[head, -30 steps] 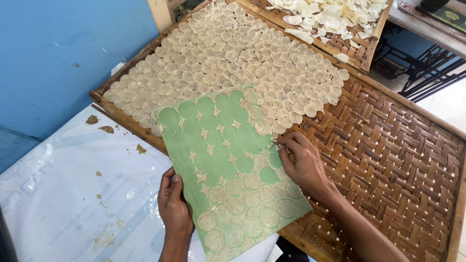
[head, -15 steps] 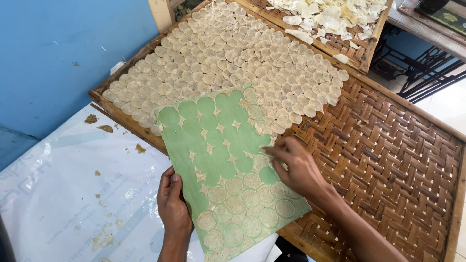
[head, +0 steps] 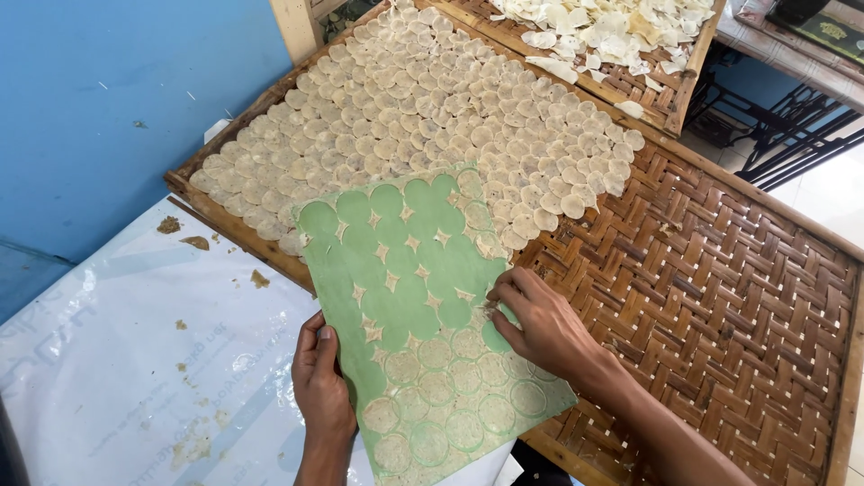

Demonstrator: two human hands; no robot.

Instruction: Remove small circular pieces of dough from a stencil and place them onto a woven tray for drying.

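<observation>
A green sheet (head: 396,279) lies partly on a woven bamboo tray (head: 720,297); its lower half still carries thin pale dough discs (head: 441,396), its upper half shows bare round marks. My left hand (head: 322,382) grips the sheet's lower left edge. My right hand (head: 540,324) rests on the sheet's right side, fingertips pinching at a disc near the edge. Many pale discs (head: 423,117) lie in overlapping rows on the tray's far left part.
A second woven tray (head: 621,36) with curled pale chips sits at the back. White plastic sheeting (head: 135,378) with crumbs covers the surface at left. A blue wall (head: 108,108) stands behind. Dark metal frames (head: 792,135) are at right.
My right hand moved left and down along the sheet's right edge onto the rows of discs. My left hand and the sheet stayed put.
</observation>
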